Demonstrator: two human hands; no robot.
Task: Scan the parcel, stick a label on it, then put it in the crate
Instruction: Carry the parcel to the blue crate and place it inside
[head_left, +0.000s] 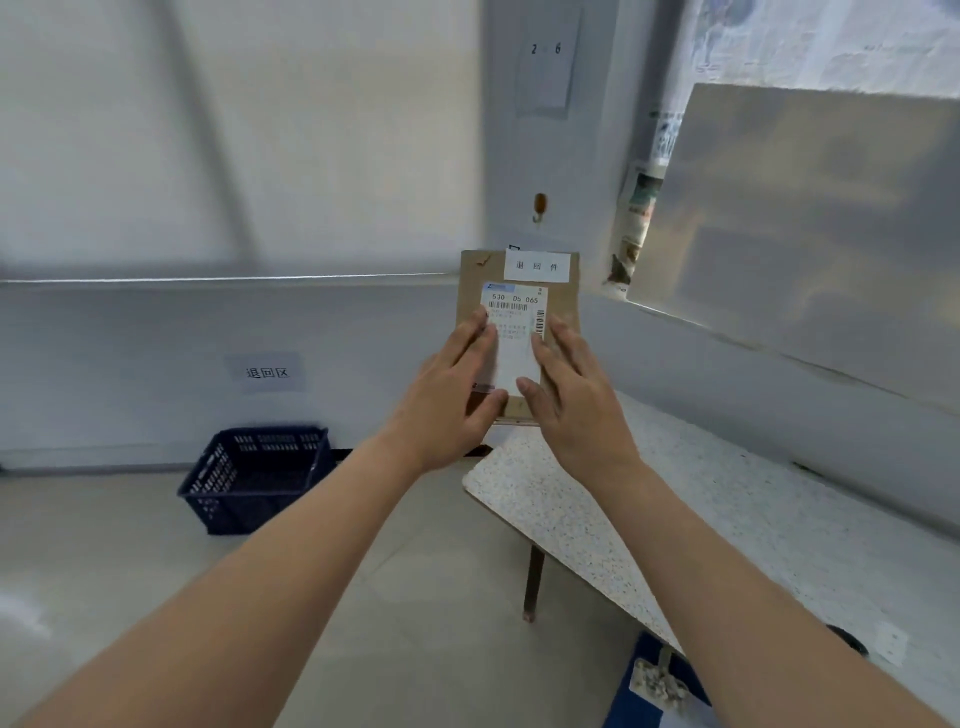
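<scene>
1. The parcel (519, 322) is a flat brown envelope. It is held up in the air in the middle of the view, standing tall, above the far left corner of the table (675, 519).
2. A white shipping label (514, 332) with bar codes and the numbers 530 D5 065 sits on the front of the parcel.
3. A smaller white sticker (537, 265) with three printed signs is stuck across the top edge of the parcel.
4. The left hand (452, 395) lies on the left side of the parcel. Its fingers are stretched out flat on the front, and the fingertips touch the left edge of the shipping label.
5. The right hand (576, 395) lies on the right side of the parcel in the same way. Its fingers are out flat, and its thumb rests on the bottom of the shipping label.
6. Both hands press the parcel from the front. I cannot tell if any finger goes round the back.
7. The table has a white speckled top and a dark leg. It runs along the right wall.
8. A dark blue crate (254, 478) with holes in its sides stands on the floor to the left, near the far wall, well apart from the parcel.
9. A white paper sign (266, 372) is stuck on the wall above the crate.
10. A small brown hook (540, 206) is on the wall above the parcel.
</scene>
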